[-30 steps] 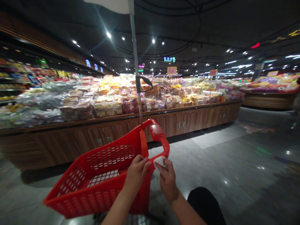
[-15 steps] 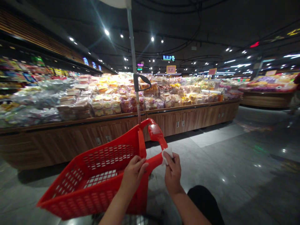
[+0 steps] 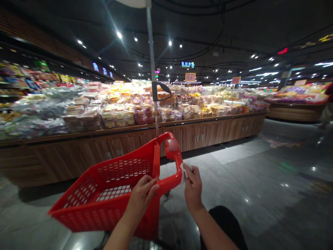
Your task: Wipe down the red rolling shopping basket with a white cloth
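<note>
A red plastic shopping basket (image 3: pixel 104 205) stands in front of me, nothing visible inside it, with its red handle (image 3: pixel 173 163) raised at the right. My left hand (image 3: pixel 142 198) grips the basket's near rim, fingers curled over it. My right hand (image 3: pixel 193 185) pinches a small white cloth or wipe (image 3: pixel 185 171) and presses it against the handle's right side. A metal pole (image 3: pixel 153 73) with a black grip rises behind the basket.
A long wooden display counter (image 3: pixel 125 142) piled with packaged bread and snacks runs across the view. Shelves of goods (image 3: pixel 23 80) line the left wall. Another round display (image 3: pixel 299 100) stands far right. Glossy grey floor (image 3: pixel 260 180) spreads to the right.
My right hand has lifted the white cloth from below the handle up onto its right side. The left hand stays on the basket rim. The view has shifted slightly.
</note>
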`<state>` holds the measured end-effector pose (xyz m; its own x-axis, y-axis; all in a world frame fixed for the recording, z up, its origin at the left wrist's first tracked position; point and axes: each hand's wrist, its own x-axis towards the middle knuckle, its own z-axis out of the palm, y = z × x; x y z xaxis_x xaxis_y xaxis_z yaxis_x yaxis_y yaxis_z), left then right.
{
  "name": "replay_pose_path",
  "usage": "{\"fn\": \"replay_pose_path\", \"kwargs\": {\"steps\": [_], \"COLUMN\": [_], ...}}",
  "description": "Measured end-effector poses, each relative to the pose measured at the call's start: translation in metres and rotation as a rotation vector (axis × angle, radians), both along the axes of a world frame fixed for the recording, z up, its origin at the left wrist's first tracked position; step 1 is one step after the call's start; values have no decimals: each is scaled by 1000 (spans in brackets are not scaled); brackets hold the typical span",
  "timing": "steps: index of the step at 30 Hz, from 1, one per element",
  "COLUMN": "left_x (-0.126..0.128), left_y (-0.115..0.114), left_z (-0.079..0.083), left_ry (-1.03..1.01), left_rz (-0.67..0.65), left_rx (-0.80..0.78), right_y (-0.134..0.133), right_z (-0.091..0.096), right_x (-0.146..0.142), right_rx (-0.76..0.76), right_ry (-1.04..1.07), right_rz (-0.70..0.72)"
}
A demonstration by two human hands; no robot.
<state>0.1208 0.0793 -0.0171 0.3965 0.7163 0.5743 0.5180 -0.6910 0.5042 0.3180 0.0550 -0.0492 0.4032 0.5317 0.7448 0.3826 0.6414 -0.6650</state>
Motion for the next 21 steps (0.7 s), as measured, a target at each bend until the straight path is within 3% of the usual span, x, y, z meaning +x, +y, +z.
{"fn": "replay_pose_path", "kwargs": {"steps": [5, 12, 18, 21], "left_x": [-6, -23, -32, -37], "left_y": [-3, -7, -11, -12], "left_z": [1, 1, 2, 2], "left_ry": [4, 14, 15, 24], "left_rz": [-17, -38, -22, -27], "left_rx": [-2, -31, -41, -55], "right_y": [-14, 5, -18, -7], "right_z": [-9, 11, -4, 2], "right_x": [-6, 5, -4, 0], "right_rx": [23, 3, 36, 28], "right_ry": [-74, -39, -139, -133], "right_rz": [45, 69, 132, 146]}}
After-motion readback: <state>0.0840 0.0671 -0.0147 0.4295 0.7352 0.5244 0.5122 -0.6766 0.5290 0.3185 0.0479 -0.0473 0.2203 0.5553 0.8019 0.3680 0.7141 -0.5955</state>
